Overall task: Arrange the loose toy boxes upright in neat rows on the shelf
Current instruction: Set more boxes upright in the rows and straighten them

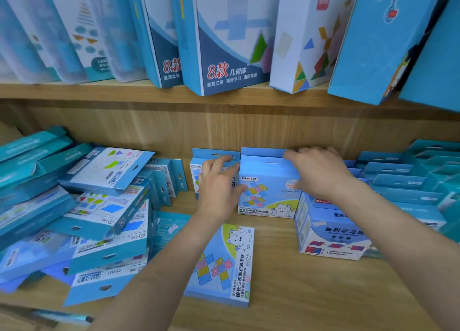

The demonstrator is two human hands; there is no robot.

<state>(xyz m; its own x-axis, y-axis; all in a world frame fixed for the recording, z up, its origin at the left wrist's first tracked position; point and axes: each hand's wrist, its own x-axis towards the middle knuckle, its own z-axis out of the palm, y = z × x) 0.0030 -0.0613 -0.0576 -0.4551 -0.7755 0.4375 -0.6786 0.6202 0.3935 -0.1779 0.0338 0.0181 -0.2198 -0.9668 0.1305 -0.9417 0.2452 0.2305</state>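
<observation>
While both hands are on it, the upright box (267, 193) stands at the back of the lower shelf (311, 293), close to the wooden rear panel, its bear-and-coloured-squares face turned outward. The left hand (219, 184) grips its left edge: the thumb lies on the front face and the fingers run along the side, reaching toward the hang tab of a neighbouring box (195, 174) that stands just beside it. The right hand (317, 172) has its grip closed over the top right corner, fingers curled over the top flap, thumb on the front. A flat box (224, 263) of the same design lies face up on the shelf in front, near the left forearm and apart from the upright one. A squat box (331, 231) with red and blue panels sits just right of the upright box, under the right wrist. At the left, a heap of boxes (99, 206) lies tilted and overlapping. At the right, rows of boxes (403, 181) stand one behind another. Above, large boxes (224, 39) lean along the upper shelf (99, 91).
</observation>
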